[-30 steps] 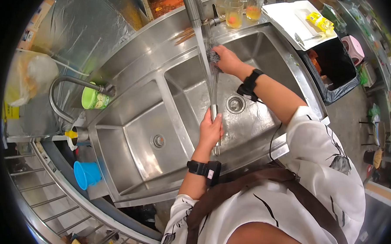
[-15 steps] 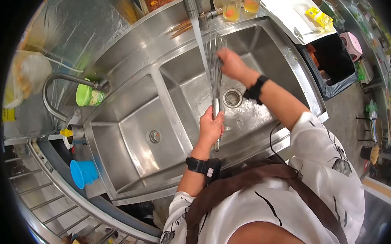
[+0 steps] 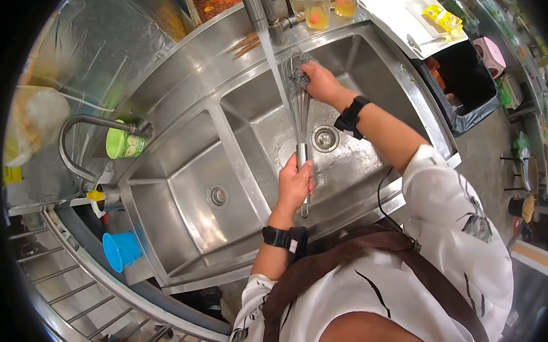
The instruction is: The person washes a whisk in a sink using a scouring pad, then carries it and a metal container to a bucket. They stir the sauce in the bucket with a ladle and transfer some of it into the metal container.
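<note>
My left hand [image 3: 294, 187] is wrapped round the handle of a metal whisk [image 3: 303, 124], whose wires point away from me over the right basin. My right hand [image 3: 322, 82] pinches a grey steel wool scourer [image 3: 302, 68] and presses it on the wires near the whisk's far end. Water [image 3: 273, 60] runs from the tap [image 3: 254, 10] down along the left side of the wires. Below the whisk lies the wet steel sink [image 3: 372, 160] with its drain [image 3: 325, 138].
Left of the divider is a second basin [image 3: 184, 185] with a curved tap [image 3: 74, 116] and a green tub [image 3: 123, 141]. A blue bucket [image 3: 121, 251] stands at lower left. Glasses [image 3: 317, 14] and a white tray [image 3: 385, 14] stand behind; a black-lined bin [image 3: 467, 88] is at right.
My right hand has moved slightly up along the wires towards the whisk's far end, and the scourer now shows clearly. My left hand keeps hold of the handle. The camera view has shifted a little.
</note>
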`<state>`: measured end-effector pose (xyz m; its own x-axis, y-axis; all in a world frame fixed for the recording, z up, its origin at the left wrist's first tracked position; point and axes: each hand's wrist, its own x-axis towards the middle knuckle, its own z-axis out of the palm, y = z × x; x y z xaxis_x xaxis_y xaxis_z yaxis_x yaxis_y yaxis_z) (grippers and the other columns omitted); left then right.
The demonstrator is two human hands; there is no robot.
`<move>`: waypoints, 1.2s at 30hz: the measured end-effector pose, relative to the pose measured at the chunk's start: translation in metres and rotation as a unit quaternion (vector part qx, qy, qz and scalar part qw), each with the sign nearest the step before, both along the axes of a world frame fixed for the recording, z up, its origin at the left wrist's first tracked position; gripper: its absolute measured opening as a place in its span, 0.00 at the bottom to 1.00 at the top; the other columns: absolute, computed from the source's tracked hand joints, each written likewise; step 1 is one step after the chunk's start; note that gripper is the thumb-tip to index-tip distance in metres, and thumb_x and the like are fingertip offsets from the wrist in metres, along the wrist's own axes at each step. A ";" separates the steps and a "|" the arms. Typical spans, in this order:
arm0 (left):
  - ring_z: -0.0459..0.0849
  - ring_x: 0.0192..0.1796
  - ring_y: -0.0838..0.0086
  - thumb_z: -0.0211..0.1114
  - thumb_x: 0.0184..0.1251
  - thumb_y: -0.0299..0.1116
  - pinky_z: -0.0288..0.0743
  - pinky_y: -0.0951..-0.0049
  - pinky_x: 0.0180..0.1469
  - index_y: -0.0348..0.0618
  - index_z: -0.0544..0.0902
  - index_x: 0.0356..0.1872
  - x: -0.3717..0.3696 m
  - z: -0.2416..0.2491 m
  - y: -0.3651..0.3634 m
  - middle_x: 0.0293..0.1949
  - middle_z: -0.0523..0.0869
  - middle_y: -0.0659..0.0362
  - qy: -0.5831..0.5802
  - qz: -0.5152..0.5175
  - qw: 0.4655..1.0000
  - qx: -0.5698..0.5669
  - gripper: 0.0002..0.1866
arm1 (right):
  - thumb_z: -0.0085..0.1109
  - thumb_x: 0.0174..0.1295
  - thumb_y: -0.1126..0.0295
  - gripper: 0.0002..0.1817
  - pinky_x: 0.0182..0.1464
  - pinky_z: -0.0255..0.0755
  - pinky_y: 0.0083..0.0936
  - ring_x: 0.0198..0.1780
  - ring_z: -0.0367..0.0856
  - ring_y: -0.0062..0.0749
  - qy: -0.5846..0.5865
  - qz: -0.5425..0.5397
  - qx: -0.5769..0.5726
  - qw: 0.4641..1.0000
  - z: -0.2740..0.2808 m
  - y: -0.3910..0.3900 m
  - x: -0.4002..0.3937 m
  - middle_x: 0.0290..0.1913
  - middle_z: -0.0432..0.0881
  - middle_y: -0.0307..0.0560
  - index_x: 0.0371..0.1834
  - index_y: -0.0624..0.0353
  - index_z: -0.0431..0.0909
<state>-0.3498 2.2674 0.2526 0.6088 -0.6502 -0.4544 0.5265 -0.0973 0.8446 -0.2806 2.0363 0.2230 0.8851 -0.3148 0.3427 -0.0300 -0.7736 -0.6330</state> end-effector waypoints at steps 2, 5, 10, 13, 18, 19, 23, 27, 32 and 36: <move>0.65 0.13 0.81 0.53 0.65 0.29 0.61 0.79 0.13 0.41 0.69 0.35 -0.003 0.004 0.001 0.21 0.69 0.62 0.006 0.004 1.000 0.003 0.04 | 0.55 0.42 0.81 0.14 0.46 0.69 0.37 0.45 0.72 0.51 0.007 0.015 0.017 1.000 0.005 0.000 -0.005 0.38 0.74 0.54 0.36 0.62 0.74; 0.65 0.13 0.81 0.53 0.65 0.28 0.61 0.79 0.13 0.41 0.69 0.35 -0.006 0.001 -0.004 0.21 0.69 0.63 0.027 0.014 1.000 0.008 0.04 | 0.55 0.41 0.83 0.16 0.46 0.69 0.37 0.45 0.73 0.52 -0.012 0.113 0.070 0.991 0.016 0.061 -0.068 0.39 0.74 0.54 0.37 0.61 0.74; 0.65 0.13 0.82 0.53 0.64 0.27 0.60 0.79 0.13 0.41 0.69 0.34 -0.007 -0.009 -0.001 0.20 0.68 0.63 0.007 0.017 1.000 0.011 0.03 | 0.54 0.39 0.85 0.18 0.45 0.69 0.37 0.43 0.73 0.51 -0.005 0.084 0.060 0.995 0.003 0.057 -0.057 0.38 0.73 0.53 0.38 0.61 0.74; 0.66 0.14 0.82 0.54 0.63 0.28 0.61 0.79 0.14 0.40 0.70 0.35 -0.006 -0.004 0.000 0.20 0.69 0.63 -0.014 0.010 1.000 0.020 0.04 | 0.51 0.41 0.83 0.13 0.47 0.69 0.39 0.45 0.73 0.52 0.013 -0.023 -0.003 1.000 -0.004 0.001 0.003 0.38 0.74 0.56 0.33 0.62 0.74; 0.69 0.16 0.82 0.56 0.62 0.29 0.63 0.80 0.17 0.35 0.69 0.49 -0.009 -0.005 0.006 0.22 0.72 0.63 -0.125 0.011 0.989 0.081 0.15 | 0.62 0.49 0.72 0.14 0.40 0.72 0.32 0.36 0.79 0.40 -0.002 -0.093 0.202 0.975 0.031 -0.035 0.010 0.35 0.80 0.53 0.39 0.62 0.75; 0.69 0.16 0.81 0.56 0.62 0.28 0.63 0.80 0.18 0.35 0.68 0.51 -0.014 -0.011 0.009 0.22 0.72 0.63 -0.172 0.031 0.980 0.095 0.17 | 0.64 0.49 0.68 0.16 0.38 0.73 0.30 0.34 0.79 0.37 -0.046 -0.099 0.254 0.961 0.045 -0.035 0.000 0.34 0.81 0.50 0.40 0.61 0.75; 0.80 0.36 0.63 0.58 0.60 0.30 0.73 0.66 0.41 0.33 0.65 0.56 -0.012 -0.023 0.019 0.36 0.81 0.48 -0.260 0.053 0.951 0.159 0.24 | 0.67 0.49 0.68 0.18 0.43 0.70 0.25 0.40 0.75 0.29 -0.162 -0.005 0.096 0.982 0.056 0.009 -0.056 0.36 0.77 0.43 0.42 0.58 0.74; 0.81 0.36 0.63 0.57 0.57 0.26 0.73 0.68 0.41 0.32 0.63 0.59 -0.007 -0.043 0.015 0.37 0.80 0.47 -0.465 0.047 0.865 0.185 0.27 | 0.64 0.39 0.79 0.19 0.47 0.69 0.33 0.46 0.73 0.44 -0.065 0.218 0.090 0.970 0.034 0.090 -0.084 0.40 0.73 0.45 0.39 0.55 0.76; 0.80 0.45 0.56 0.56 0.56 0.24 0.71 0.67 0.47 0.35 0.63 0.60 -0.006 -0.033 0.019 0.43 0.79 0.44 -0.443 0.020 0.875 0.197 0.28 | 0.56 0.38 0.83 0.16 0.44 0.68 0.37 0.43 0.71 0.47 -0.042 0.077 -0.019 0.996 0.009 0.066 -0.020 0.37 0.72 0.48 0.34 0.57 0.75; 0.80 0.43 0.56 0.56 0.56 0.24 0.72 0.66 0.46 0.35 0.63 0.60 -0.003 -0.031 0.013 0.41 0.80 0.43 -0.432 0.012 0.878 0.208 0.28 | 0.55 0.39 0.82 0.14 0.44 0.68 0.38 0.43 0.72 0.47 -0.040 0.034 -0.018 0.998 0.004 0.048 0.016 0.36 0.72 0.48 0.32 0.58 0.75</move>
